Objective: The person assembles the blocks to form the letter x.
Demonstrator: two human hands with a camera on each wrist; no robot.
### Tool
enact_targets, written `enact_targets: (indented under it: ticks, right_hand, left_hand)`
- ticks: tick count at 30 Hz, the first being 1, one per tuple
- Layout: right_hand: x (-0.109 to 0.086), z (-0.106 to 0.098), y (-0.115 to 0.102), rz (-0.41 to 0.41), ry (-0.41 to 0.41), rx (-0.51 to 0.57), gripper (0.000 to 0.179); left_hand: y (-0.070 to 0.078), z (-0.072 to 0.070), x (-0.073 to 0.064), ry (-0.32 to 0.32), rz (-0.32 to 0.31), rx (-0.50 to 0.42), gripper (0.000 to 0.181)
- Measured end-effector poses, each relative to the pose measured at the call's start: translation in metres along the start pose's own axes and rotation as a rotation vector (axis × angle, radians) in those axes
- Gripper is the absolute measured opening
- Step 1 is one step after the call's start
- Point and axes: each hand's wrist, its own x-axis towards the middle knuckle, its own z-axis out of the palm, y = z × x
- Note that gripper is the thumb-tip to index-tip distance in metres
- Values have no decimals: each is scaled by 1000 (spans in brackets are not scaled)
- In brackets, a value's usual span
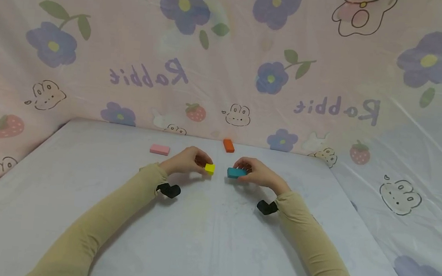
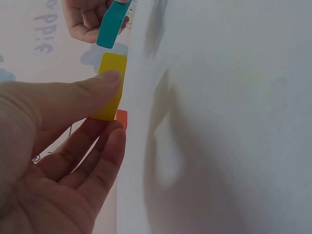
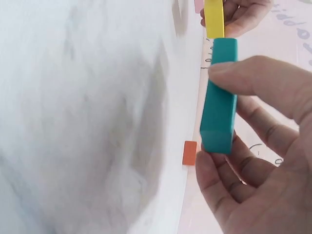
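My left hand [image 1: 187, 160] pinches a yellow block [image 1: 209, 169] between thumb and fingers. A longer teal block [image 1: 236, 173] is gripped by my right hand [image 1: 258, 173] the same way. Both blocks are held above the table, facing each other across a small gap. In the left wrist view the thumb presses on the yellow block [image 2: 111, 87], and the teal block [image 2: 113, 25] shows beyond it. The right wrist view shows the teal block [image 3: 220, 97] lengthwise, thumb across its near face.
On the white table [image 1: 195, 242], an orange block [image 1: 228, 146] lies at the back, beyond the hands. Left of it lies a pink block [image 1: 160, 150]. A patterned curtain [image 1: 228, 58] hangs behind the table. Black wrist mounts [image 1: 169, 190] jut out below both cuffs.
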Motion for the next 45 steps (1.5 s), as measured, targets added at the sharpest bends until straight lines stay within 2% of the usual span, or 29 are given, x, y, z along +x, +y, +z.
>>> enact_targets:
  ticks: [9,24,25,31,37,45]
  right_hand:
    - [0,9,-8,17,30,-27,31]
    - [-6,27,-27,5,-15,-49,33]
    - [-3,28,-22,8,-9,-56,33]
    - [-2,33,-23,25,0,-47,33]
    - [-1,39,-22,58,16,-45,32]
    - [-2,44,-26,69,43,-59,32]
  left_hand:
    - [1,3,1,-36,18,7,34]
    - [-6,5,4,-77,25,31,34]
    - [-6,5,4,-81,27,35,34]
    - [-4,6,6,-99,27,67,32]
    - [-6,9,8,-121,52,94,31]
    - [-8,11,9,-128,32,92,31]
